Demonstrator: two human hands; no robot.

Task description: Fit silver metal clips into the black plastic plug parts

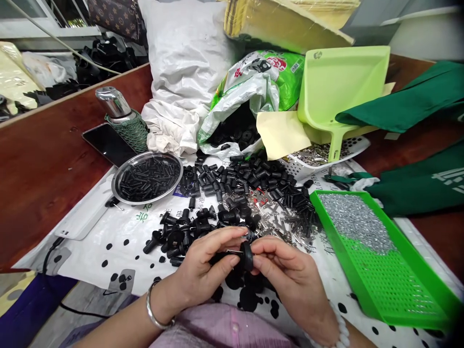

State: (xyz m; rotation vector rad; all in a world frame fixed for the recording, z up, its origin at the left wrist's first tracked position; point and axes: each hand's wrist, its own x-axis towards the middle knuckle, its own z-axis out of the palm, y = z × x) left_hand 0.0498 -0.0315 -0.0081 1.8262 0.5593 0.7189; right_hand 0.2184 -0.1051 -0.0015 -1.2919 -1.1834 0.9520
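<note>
Both hands meet low in the middle of the view over a white printed sheet (108, 241). My left hand (206, 270) pinches a thin metal pin with a small black piece. My right hand (290, 275) pinches a round black plastic cap (247, 255) that touches that pin. Just beyond my fingers lies a cluster of assembled black parts (188, 229), and further back a heap of black plastic sleeves (239, 181) mixed with small metal pins (270, 212). A silver bracelet circles my left wrist.
A round steel dish (119, 186) of black springs sits at the left, with a phone (107, 142) and a netted flask (123, 116) behind it. A green perforated tray (395, 285) of tiny metal bits lies at the right. Behind are a green dustpan (337, 87), bags and green cloth.
</note>
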